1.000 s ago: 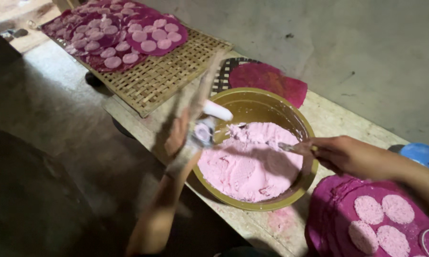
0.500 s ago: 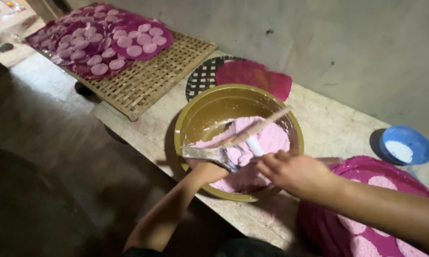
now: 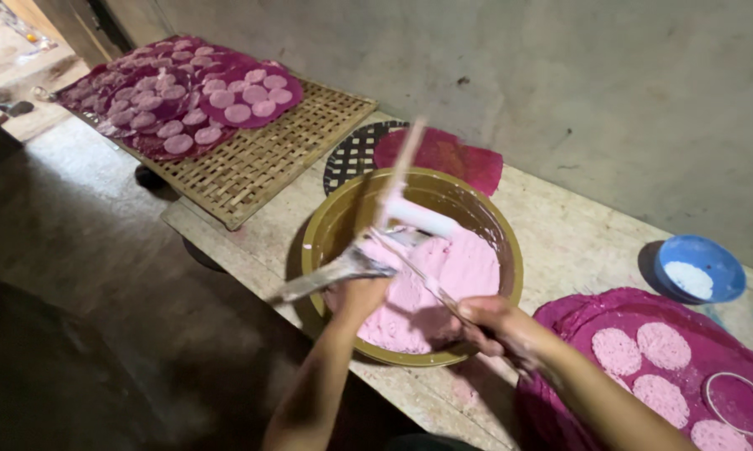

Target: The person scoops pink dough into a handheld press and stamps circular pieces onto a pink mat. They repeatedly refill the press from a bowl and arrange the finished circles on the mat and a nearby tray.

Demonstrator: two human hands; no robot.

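Left hand (image 3: 361, 294) closed on metal spatula (image 3: 330, 271); right hand (image 3: 495, 321) closed on thin scraper (image 3: 414, 267), both over brass-coloured bowl (image 3: 326, 225) on desk (image 3: 560, 238). Pink batter (image 3: 443, 284) half fills bowl. Right of bowl, magenta cloth (image 3: 643, 313) carries few pink discs (image 3: 617, 351), round ring (image 3: 735, 402); space remains. Left of bowl, bamboo tray (image 3: 276, 163) fully laid.

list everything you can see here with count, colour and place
round metal bowl: one, yellow-brown, centre of bench
pink batter: one mass, inside the bowl
long thin stick: one, pale, over the bowl
flat metal scraper: one, grey, across the bowl's rim
woven bamboo tray: one, tan, upper left
magenta cloths with pink discs: several, on the tray
small blue bowl: one, right
magenta cloth: one, lower right, pink discs on it
left hand: grip on tools
right hand: over the bowl
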